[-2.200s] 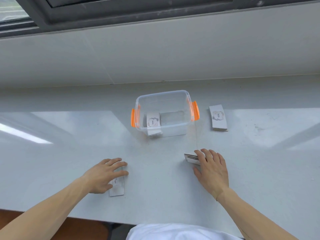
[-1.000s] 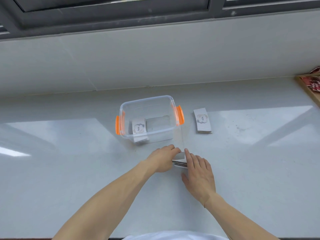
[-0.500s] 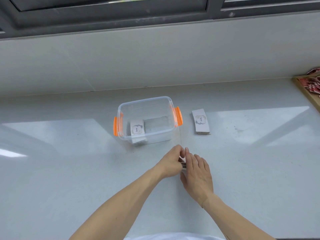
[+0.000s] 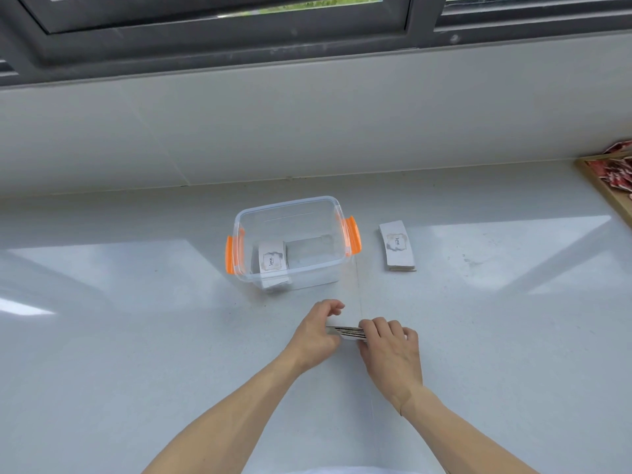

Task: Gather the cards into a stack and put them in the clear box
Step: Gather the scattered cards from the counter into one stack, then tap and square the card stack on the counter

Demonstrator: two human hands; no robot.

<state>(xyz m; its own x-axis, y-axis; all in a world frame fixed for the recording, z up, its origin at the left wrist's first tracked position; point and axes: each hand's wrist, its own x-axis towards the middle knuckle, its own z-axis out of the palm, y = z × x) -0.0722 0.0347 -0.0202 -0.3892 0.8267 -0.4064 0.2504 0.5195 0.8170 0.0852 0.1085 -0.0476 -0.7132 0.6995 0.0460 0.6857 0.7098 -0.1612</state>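
Cards [image 4: 345, 331] pinched between both hands, low of centre in the frame, just in front of the clear box [image 4: 290, 213].

They look thin, light and slick, a small sheaf that would likely fan or slide apart if held only by the faces, so the long edges are the place to squeeze and square them. The left hand [image 4: 316, 331] curls loosely round the sheaf's left end, thumb under, fingers half open above; the right hand [image 4: 390, 347] is closed over the right end, fingertips on top. One stack [image 4: 272, 260] printed "love" already sits in the orange-latched box, at its lower left. Another stack [image 4: 396, 246] lies flat on the white worktop [image 4: 136, 336] right of the box, well apart from the hands, and looks best lifted by its long sides.
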